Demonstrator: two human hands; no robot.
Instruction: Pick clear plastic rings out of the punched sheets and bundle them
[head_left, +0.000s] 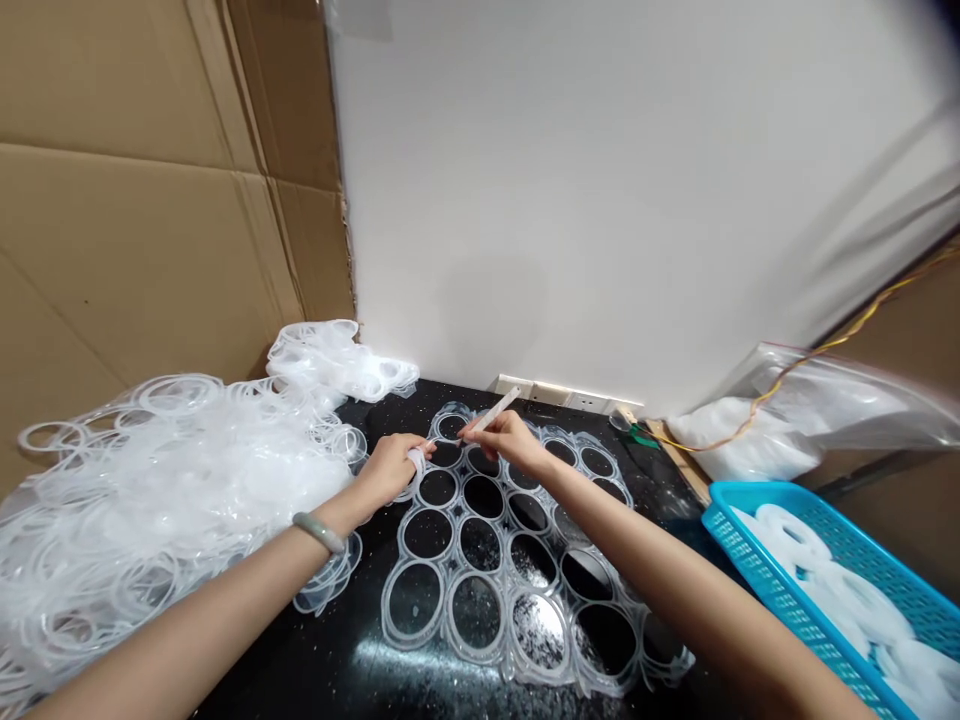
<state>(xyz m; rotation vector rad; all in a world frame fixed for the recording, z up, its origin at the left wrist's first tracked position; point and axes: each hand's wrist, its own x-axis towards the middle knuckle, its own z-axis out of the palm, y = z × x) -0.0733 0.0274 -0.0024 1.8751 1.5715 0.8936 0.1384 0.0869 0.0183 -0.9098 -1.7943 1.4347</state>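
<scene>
A sheet of joined translucent plastic rings lies flat on the black tabletop in front of me. At its far left edge, my left hand has its fingers closed on a translucent ring, partly hidden by the fingers. My right hand grips a slim white pen-like tool, tilted with its lower end down at the far rings. That tip is too small to make out. The two hands are close together, a short gap apart, and my right forearm crosses above the right side of the sheet.
A large heap of loose translucent rings covers the left side, against cardboard. To the right stands a blue plastic basket holding white rings. Behind it are a clear bag and a yellow wire. A power strip lies along the white wall.
</scene>
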